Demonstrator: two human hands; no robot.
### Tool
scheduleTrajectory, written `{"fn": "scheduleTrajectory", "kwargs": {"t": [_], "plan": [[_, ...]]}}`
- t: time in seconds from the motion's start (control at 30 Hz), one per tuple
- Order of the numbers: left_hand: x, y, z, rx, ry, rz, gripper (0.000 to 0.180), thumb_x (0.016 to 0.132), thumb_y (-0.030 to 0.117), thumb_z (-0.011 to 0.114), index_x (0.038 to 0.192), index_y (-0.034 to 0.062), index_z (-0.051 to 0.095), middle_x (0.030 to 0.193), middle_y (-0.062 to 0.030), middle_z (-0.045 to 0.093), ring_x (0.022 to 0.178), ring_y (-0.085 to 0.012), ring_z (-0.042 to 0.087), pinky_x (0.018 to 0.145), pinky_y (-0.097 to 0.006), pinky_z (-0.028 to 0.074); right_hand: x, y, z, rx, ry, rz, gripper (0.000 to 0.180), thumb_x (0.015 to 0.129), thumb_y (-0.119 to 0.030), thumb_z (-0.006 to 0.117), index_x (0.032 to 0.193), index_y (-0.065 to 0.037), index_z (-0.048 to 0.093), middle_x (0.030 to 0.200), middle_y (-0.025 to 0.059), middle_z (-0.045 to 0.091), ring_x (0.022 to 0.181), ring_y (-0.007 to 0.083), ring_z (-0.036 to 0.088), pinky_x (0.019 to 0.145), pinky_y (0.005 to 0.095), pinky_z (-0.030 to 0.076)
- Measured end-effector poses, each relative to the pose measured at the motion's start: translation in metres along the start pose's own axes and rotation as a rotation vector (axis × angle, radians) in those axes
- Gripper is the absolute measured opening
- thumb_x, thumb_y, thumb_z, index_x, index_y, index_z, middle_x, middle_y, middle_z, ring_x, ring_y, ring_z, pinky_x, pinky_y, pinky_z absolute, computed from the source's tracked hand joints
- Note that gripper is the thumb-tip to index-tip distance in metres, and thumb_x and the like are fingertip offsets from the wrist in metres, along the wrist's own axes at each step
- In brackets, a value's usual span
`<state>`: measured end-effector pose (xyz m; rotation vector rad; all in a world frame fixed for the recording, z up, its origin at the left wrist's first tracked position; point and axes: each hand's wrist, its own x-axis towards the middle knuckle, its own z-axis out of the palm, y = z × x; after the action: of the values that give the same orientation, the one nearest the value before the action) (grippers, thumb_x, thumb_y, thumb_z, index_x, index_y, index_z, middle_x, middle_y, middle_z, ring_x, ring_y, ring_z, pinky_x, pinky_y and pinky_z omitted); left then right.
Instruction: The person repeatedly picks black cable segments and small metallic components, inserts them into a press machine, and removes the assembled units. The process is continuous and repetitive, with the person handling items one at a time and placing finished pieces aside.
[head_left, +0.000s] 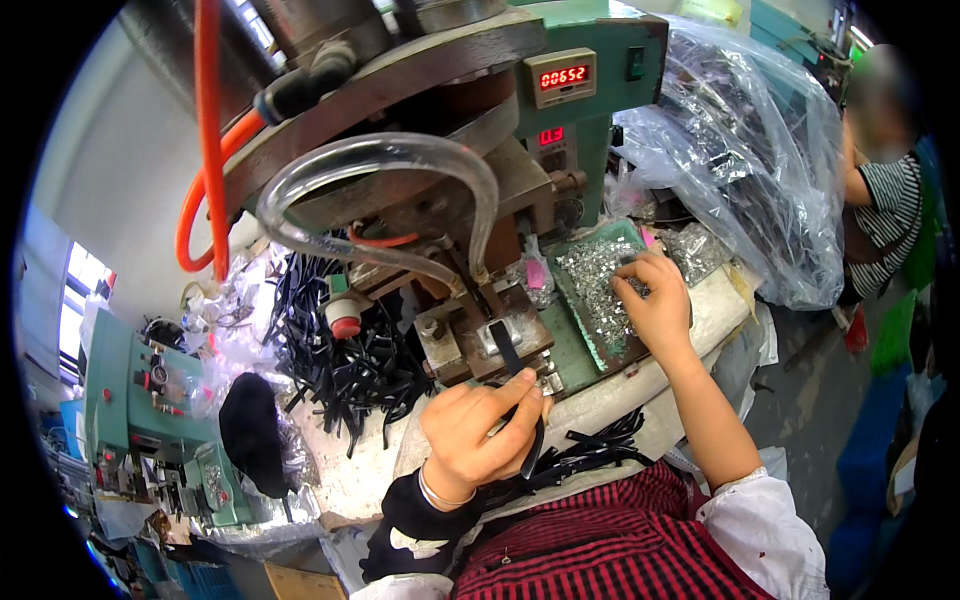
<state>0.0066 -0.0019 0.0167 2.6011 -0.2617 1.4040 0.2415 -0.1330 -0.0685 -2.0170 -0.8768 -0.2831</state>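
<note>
A: Item one? 
B: I log left hand pinching black strap at press fixture.
A: Item two?
B: Right hand, fingers curled into tray of metal clips; likely picking one, then seating it.

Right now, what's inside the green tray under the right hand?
The green tray holds a heap of small shiny metal pieces. The right hand rests fingers-down in the heap, covering the pieces and tray floor beneath it, so what the fingertips grip cannot be seen.
</note>
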Motion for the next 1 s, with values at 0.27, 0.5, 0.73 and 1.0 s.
{"fn": "scheduleTrajectory", "kwargs": {"t": [0.27, 0.5, 0.73, 1.0], "plan": [[-0.008, 0.015, -0.012, -0.009, -0.051, -0.148, 0.027, 0.073, 0.002, 0.079, 0.100, 0.0051, 0.073, 0.106, -0.0132, 0.074, 0.068, -0.0174, 0.065, 0.056, -0.028, 0.048, -0.009, -0.020, 0.019, -0.486, -0.100, -0.279, 0.022, 0.082, -0.022, 0.073, 0.099, -0.007, 0.068, 0.127, 0.0145, 0.060, 0.129, 0.0366, 0.049, 0.091, 0.0470, 0.049], [-0.070, 0.044, -0.086, 0.293, 0.233, -0.667, 0.021, 0.076, -0.009, 0.074, 0.093, 0.0031, 0.074, 0.096, -0.0127, 0.072, 0.089, -0.0262, 0.068, 0.077, -0.032, 0.055, -0.007, -0.006, 0.016, -0.211, -0.071, -0.198, 0.016, 0.076, -0.009, 0.077, 0.088, -0.002, 0.069, 0.107, 0.0126, 0.068, 0.114, 0.0361, 0.059, 0.090, 0.0451, 0.049], [-0.090, -0.031, -0.099, 0.601, -0.170, -0.659, 0.016, 0.068, 0.001, 0.079, 0.082, 0.0066, 0.072, 0.090, -0.0084, 0.060, 0.088, -0.0298, 0.055, 0.078, -0.041, 0.044, -0.008, -0.012, 0.011, -0.385, -0.005, -0.278, 0.013, 0.077, -0.010, 0.076, 0.085, -0.004, 0.068, 0.108, 0.0115, 0.068, 0.114, 0.0340, 0.059, 0.086, 0.0436, 0.050], [-0.142, -0.052, -0.053, 0.558, -0.273, -0.721, 0.016, 0.066, 0.000, 0.074, 0.081, 0.0048, 0.071, 0.092, -0.0091, 0.063, 0.091, -0.0338, 0.057, 0.080, -0.043, 0.047, -0.028, -0.005, -0.007, 0.168, 0.149, 0.209, 0.008, 0.084, -0.006, 0.075, 0.090, -0.003, 0.070, 0.080, 0.0056, 0.067, 0.076, 0.0183, 0.062, 0.069, 0.0326, 0.048]]}}
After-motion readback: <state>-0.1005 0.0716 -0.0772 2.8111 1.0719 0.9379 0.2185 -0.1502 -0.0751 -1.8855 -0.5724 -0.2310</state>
